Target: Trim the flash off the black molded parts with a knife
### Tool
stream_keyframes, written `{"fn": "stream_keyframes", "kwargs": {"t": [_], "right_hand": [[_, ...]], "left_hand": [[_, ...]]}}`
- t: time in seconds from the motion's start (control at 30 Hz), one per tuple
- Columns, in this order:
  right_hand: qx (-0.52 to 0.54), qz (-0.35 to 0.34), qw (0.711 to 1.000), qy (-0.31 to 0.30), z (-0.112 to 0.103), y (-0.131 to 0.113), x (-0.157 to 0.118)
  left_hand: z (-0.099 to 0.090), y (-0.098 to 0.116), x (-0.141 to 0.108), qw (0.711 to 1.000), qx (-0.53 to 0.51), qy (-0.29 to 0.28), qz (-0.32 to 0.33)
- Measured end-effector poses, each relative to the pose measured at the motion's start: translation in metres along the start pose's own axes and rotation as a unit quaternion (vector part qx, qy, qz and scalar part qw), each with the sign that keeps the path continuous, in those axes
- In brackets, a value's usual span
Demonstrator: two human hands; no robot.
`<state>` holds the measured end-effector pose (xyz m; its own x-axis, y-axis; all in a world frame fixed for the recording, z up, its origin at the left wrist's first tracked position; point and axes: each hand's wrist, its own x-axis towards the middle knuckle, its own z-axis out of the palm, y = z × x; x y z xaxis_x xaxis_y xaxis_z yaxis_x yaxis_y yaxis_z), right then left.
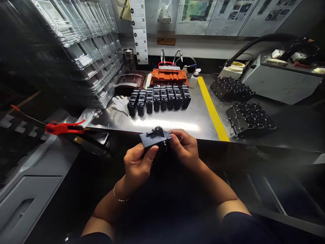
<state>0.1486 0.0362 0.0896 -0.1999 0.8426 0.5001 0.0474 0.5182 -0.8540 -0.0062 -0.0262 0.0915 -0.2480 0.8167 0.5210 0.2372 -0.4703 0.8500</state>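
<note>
Between my two hands, just in front of the bench edge, is a black plastic part (pixel 154 137) with a flat side and a small raised round feature on top. My left hand (pixel 138 161) pinches its left end between thumb and fingers. At the right end, my right hand (pixel 185 147) grips it with thumb and bent fingers. Small shiny bits show below the part near my right fingers, too small to name. Beyond, a row of several similar black parts (pixel 159 98) stands on the metal bench (pixel 167 126).
An orange fixture (pixel 169 76) sits behind the row, beside a small white bottle (pixel 194 78). Clear plastic trays (pixel 88 51) are stacked at left, near a white glove (pixel 120 104) and a red air gun (pixel 64 128). Right of the yellow tape (pixel 213 108) lie black part clusters (pixel 250 118).
</note>
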Motion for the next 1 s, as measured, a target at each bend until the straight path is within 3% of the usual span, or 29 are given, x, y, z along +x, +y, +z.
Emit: {"fn": "stream_keyframes", "kwargs": {"t": [0.13, 0.27, 0.33, 0.4, 0.53, 0.6, 0.67, 0.77, 1.0], "right_hand": [[0.009, 0.001, 1.000, -0.014, -0.001, 0.002, -0.003], [0.024, -0.001, 1.000, -0.015, -0.009, 0.003, -0.003], [0.012, 0.021, 1.000, 0.002, -0.014, 0.002, -0.002], [-0.010, 0.048, 0.999, -0.023, -0.019, 0.001, -0.003], [-0.041, 0.082, 0.978, -0.189, -0.024, 0.002, -0.013], [-0.045, 0.063, 0.957, -0.281, -0.025, 0.005, -0.022], [-0.055, 0.015, 0.941, -0.332, -0.026, 0.006, -0.031], [-0.075, -0.026, 0.930, -0.359, -0.027, 0.006, -0.039], [-0.028, 0.015, 0.935, -0.352, -0.032, 0.001, -0.042]], "left_hand": [[-0.001, 0.001, -0.002, 0.998, -0.029, 0.005, -0.048], [-0.002, -0.003, -0.001, 0.975, -0.140, 0.018, -0.173], [-0.006, -0.007, 0.000, 0.954, -0.199, -0.002, -0.226], [-0.012, -0.010, -0.001, 0.938, -0.220, -0.058, -0.260], [-0.031, -0.013, -0.008, 0.922, -0.164, -0.222, -0.270], [-0.038, -0.015, -0.012, 0.917, -0.135, -0.265, -0.265], [-0.042, -0.016, -0.015, 0.913, -0.119, -0.286, -0.265], [-0.042, -0.016, -0.018, 0.908, -0.113, -0.292, -0.278], [-0.038, -0.018, -0.017, 0.900, -0.114, -0.315, -0.279]]}}
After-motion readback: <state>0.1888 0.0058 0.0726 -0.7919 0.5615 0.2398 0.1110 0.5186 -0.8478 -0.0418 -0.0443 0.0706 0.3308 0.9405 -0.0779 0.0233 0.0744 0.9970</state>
